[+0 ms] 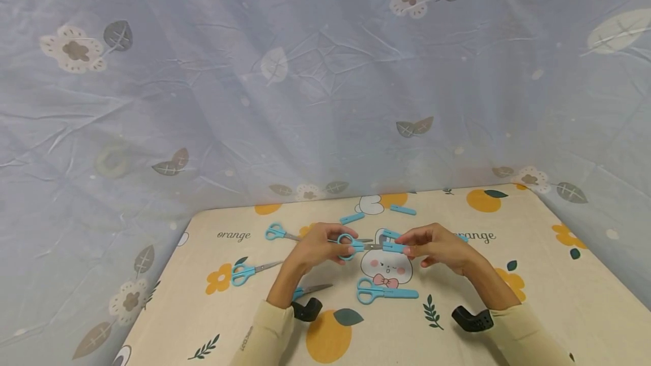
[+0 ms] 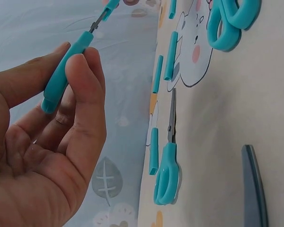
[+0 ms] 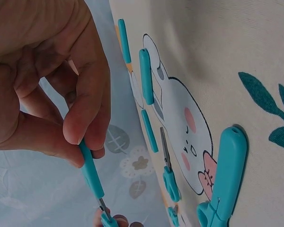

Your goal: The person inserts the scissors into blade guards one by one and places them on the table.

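Observation:
My left hand (image 1: 325, 244) grips a pair of light-blue-handled scissors (image 1: 347, 246) by the handles, raised above the table with the blades pointing right. In my right hand (image 1: 437, 244), a light-blue blade cover (image 1: 394, 247) is pinched between thumb and fingers at its far end. The cover sits over the blade tips, and a short stretch of bare metal shows between it and the handles in the right wrist view. Below the hands lies a covered pair of scissors (image 1: 376, 291), its blades inside a blue cover.
Uncovered scissors lie to the left, including one pair at the back (image 1: 276, 231), one further left (image 1: 243, 273) and one beside the left forearm (image 1: 312, 289). Loose blue covers (image 1: 352, 218) lie toward the back. A patterned cloth (image 1: 386, 332) covers the table; a grey curtain (image 1: 325, 100) hangs behind.

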Demonstrator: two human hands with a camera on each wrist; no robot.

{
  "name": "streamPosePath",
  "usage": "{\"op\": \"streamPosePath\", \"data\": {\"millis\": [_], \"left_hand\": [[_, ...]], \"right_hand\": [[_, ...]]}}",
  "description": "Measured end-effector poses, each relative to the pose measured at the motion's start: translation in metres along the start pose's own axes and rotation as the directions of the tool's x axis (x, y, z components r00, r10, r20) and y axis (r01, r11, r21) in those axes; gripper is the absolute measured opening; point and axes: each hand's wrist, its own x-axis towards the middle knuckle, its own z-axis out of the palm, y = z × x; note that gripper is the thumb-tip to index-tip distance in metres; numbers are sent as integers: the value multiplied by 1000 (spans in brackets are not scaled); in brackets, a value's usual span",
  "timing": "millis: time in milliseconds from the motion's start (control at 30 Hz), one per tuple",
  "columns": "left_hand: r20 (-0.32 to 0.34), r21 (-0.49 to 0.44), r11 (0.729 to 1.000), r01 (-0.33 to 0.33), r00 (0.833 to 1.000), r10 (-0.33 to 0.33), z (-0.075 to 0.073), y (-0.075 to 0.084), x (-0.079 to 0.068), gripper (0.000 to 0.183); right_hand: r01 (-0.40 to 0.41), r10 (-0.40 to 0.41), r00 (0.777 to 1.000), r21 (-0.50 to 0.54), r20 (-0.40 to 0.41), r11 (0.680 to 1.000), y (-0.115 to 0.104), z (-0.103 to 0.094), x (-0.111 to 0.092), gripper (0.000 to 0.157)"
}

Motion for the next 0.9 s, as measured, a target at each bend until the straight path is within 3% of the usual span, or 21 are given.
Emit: {"op": "streamPosePath", "data": {"millis": [900], "left_hand": [[22, -20, 1000, 9, 1000, -9, 8, 1, 6, 37]], "right_hand": [[-17, 17, 1000, 16, 22, 1000, -2, 1, 2, 41]]}}
